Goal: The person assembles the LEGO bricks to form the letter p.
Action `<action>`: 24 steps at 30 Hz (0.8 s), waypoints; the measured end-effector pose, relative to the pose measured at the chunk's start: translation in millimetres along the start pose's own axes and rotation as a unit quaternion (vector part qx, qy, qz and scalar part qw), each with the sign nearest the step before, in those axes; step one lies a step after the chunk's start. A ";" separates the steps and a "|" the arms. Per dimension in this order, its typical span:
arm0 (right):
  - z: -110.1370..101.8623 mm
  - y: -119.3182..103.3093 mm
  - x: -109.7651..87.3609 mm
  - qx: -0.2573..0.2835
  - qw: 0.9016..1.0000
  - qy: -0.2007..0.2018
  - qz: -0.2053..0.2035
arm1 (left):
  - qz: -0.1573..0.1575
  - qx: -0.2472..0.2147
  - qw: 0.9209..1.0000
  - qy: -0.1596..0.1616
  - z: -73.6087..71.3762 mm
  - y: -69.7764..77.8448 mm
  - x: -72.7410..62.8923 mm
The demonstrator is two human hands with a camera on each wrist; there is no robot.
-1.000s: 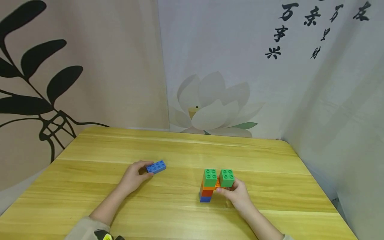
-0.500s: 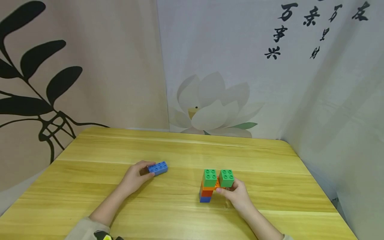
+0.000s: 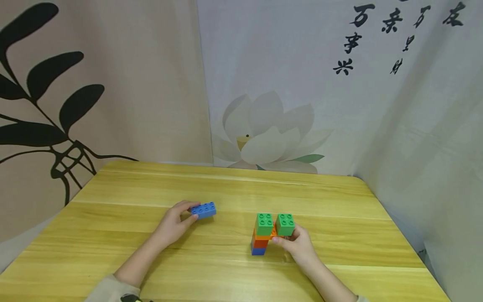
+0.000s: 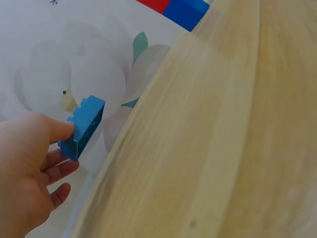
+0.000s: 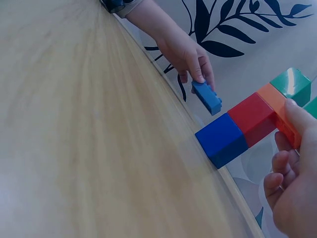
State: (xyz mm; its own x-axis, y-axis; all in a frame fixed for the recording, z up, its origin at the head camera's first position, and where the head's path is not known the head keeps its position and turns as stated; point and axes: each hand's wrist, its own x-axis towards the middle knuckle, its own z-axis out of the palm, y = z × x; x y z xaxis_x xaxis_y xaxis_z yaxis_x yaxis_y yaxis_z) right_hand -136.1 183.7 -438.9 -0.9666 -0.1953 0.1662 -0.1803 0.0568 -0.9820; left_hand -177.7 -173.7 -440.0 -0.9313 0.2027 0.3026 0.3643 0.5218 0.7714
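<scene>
My left hand (image 3: 174, 224) pinches a blue toy building brick (image 3: 203, 210) at one end, thumb on one side and fingers on the other. In the left wrist view, the brick (image 4: 88, 126) is tilted, its hollow underside partly showing. To the right stands a stack: a blue brick (image 3: 258, 251) at the bottom, a red brick (image 3: 260, 243) above it, then an orange brick (image 5: 272, 99) jutting rightward. Two green bricks, a left one (image 3: 263, 224) and a right one (image 3: 285, 225), sit on top, apart. My right hand (image 3: 300, 248) holds the stack by its overhanging right end.
The wooden table (image 3: 211, 268) spreads under both hands. Behind it hangs a pale cloth backdrop (image 3: 279, 63) with a printed flower and writing, and its right side (image 3: 426, 147) runs along the table's right edge.
My left hand has moved a little to the right with the blue brick, which has turned slightly towards level across the head view. The right hand and stack stay in place.
</scene>
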 end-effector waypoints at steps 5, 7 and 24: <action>0.1 -0.1 -0.5 -0.001 1.000 0.002 0.002 | 0.023 -0.001 1.000 -0.006 -0.5 9.4 -0.6; 0.1 -0.3 -0.6 -0.002 1.000 0.003 0.004 | 0.035 0.001 0.999 -0.009 -0.2 12.9 -0.7; -0.7 -2.3 -0.3 -0.006 1.000 -0.001 0.009 | 0.099 -0.033 0.994 -0.016 8.0 47.5 -3.5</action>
State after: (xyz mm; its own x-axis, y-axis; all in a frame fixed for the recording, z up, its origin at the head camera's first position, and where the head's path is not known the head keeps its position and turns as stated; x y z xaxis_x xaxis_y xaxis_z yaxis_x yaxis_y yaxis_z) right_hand -135.5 184.3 -436.6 -0.9695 -0.1959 0.1474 -0.1640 0.0713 -0.9839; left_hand -157.1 -143.0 -408.8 -0.8401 0.3238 0.4352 0.5394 0.4137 0.7335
